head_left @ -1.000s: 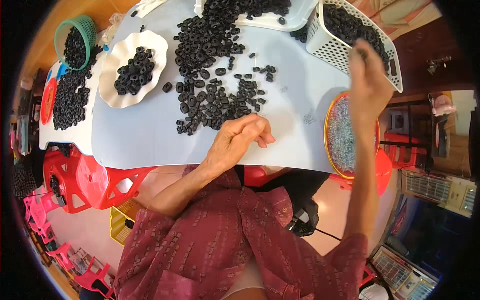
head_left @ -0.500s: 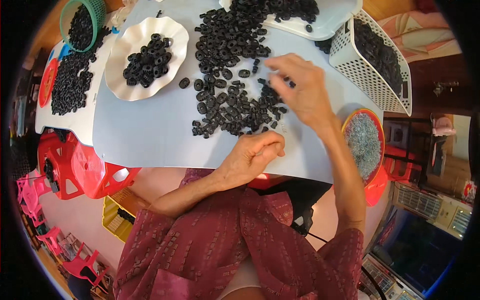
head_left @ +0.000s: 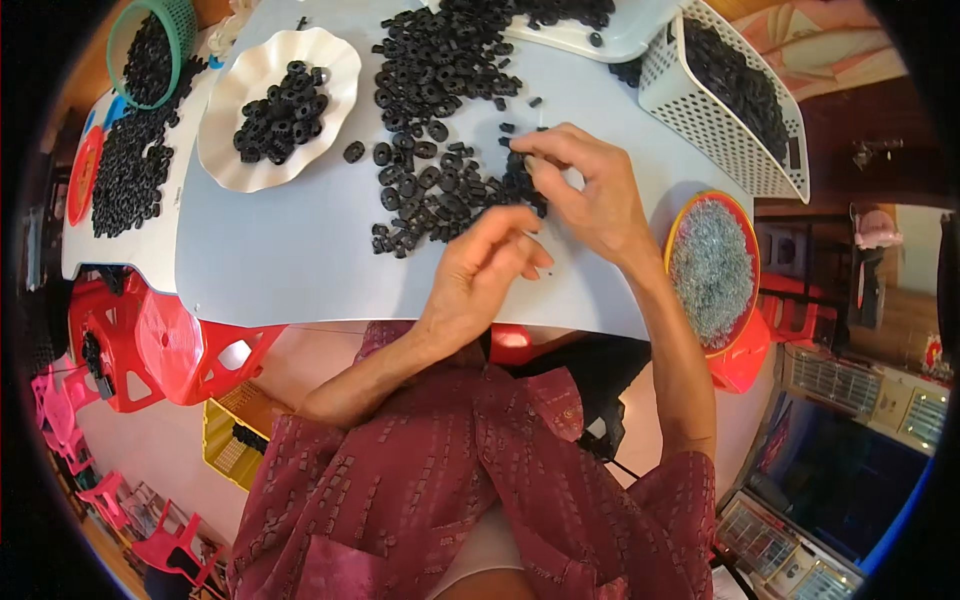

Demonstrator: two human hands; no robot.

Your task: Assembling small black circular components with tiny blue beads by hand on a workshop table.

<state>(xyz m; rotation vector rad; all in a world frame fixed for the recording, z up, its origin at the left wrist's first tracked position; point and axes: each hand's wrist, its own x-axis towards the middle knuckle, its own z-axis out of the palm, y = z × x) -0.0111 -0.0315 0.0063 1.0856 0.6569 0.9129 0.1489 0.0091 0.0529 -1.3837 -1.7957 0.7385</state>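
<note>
Small black plastic parts [head_left: 440, 80], many oval with openings, lie in a long spread down the middle of the table [head_left: 300, 260]. Just past the near end of that spread is my left hand [head_left: 480, 265], its fingers bent and apart, with nothing visible in them. My right hand [head_left: 590, 190] is over the right edge of the parts, thumb and forefinger pinched together. Whatever is between those fingertips is too small to make out. A white scalloped plate [head_left: 220, 150] to the left carries a heap of assembled-looking black pieces [head_left: 283, 115].
At the right stand a white perforated basket [head_left: 690, 110] of black parts and a red-and-yellow bowl [head_left: 757, 260] of fine silvery-blue bits. A white tray [head_left: 625, 35] lies at the back. On the left are a green basket [head_left: 180, 40], more black parts [head_left: 130, 180] and red stools [head_left: 170, 340].
My left hand has lifted a little and its fingers have loosened from a closed curl. My right hand has come down and its fingers have pinched together. The whole view has shifted slightly.
</note>
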